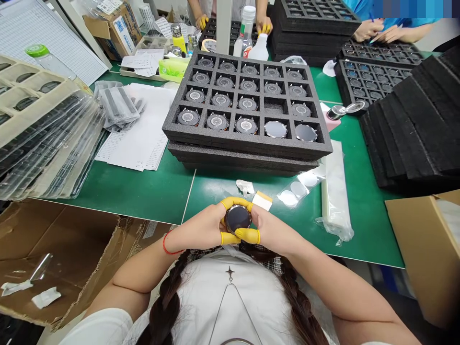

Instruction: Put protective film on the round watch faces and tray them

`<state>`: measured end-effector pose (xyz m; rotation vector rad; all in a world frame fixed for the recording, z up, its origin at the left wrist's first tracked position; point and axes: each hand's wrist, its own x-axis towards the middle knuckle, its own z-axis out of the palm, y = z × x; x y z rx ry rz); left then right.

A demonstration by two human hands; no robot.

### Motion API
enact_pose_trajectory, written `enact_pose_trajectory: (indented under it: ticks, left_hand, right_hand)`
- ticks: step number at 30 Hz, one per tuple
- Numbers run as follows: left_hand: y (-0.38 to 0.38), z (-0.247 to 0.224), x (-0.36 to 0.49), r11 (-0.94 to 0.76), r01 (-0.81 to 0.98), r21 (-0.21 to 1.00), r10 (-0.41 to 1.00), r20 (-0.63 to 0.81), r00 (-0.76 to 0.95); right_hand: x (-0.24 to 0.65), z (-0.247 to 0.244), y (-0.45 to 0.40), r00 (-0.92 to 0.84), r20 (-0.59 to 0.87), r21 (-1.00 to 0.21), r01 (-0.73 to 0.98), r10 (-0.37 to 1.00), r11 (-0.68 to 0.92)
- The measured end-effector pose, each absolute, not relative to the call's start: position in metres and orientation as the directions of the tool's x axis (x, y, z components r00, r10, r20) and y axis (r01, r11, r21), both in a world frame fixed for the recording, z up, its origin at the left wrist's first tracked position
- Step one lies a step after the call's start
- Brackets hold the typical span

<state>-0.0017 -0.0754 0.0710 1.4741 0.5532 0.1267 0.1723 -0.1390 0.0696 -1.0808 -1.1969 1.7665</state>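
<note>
- At our far left, stacked trays point(50, 143) with pale compartments hold dark round pieces, leaning on the green surface point(154, 191).
- Next, we see a cardboard box point(113, 31) bearing blue and white labels; their print is too small for us to read.
- Nearer, white sheets point(134, 139) carry printed rows that we cannot make out.
- Our left hand point(210, 223), a red cord at its wrist and yellow covers on its fingertips, curls partly closed and pinches the left side of a watch between thumb and fingers.
- The watch point(238, 218) sits between our hands, in front of our chest near the surface's close edge. Its dark face points up toward us; it is round, so we can pick out no long axis.
- Beyond it, a bottle point(247, 28) wears a green and red label, illegible to us.
- Before that stands a black foam tray point(247, 143) of watches, most showing their ringed backs, two in the near right corner showing smooth faces.
- Our right hand point(268, 225), also in yellow covers, bends round the watch's right side, thumb at its lower edge.
- Farther right, we have white discs point(298, 189) on clear film, then clear sleeves point(336, 191).
</note>
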Motion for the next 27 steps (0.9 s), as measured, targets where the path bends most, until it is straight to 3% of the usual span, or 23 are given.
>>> enact_pose_trajectory:
  ticks: [4,8,15,20,27]
  left_hand:
    - [-0.072,0.072,-0.006,0.223,0.236,0.946,0.377,-0.307,0.874]
    - [-0.073,0.073,-0.008,0.205,0.263,0.943,0.39,-0.325,0.862]
    - [-0.08,0.071,-0.007,0.069,0.304,0.95,0.513,-0.295,0.806]
    - [-0.08,0.072,-0.008,0.115,0.316,0.942,0.516,-0.328,0.791]
    - [-0.078,0.071,-0.007,0.191,0.279,0.941,0.505,-0.338,0.794]
  right_hand:
    - [0.189,0.069,-0.14,-0.417,-0.289,-0.947,-0.006,0.862,-0.321]
    - [0.191,0.07,-0.143,-0.412,-0.316,-0.942,0.032,0.854,-0.333]
    - [0.174,0.067,-0.145,-0.343,-0.339,-0.901,-0.15,0.876,-0.407]
    - [0.17,0.069,-0.145,-0.376,-0.319,-0.866,-0.258,0.87,-0.429]
    - [0.173,0.073,-0.144,-0.376,-0.344,-0.852,-0.26,0.861,-0.454]
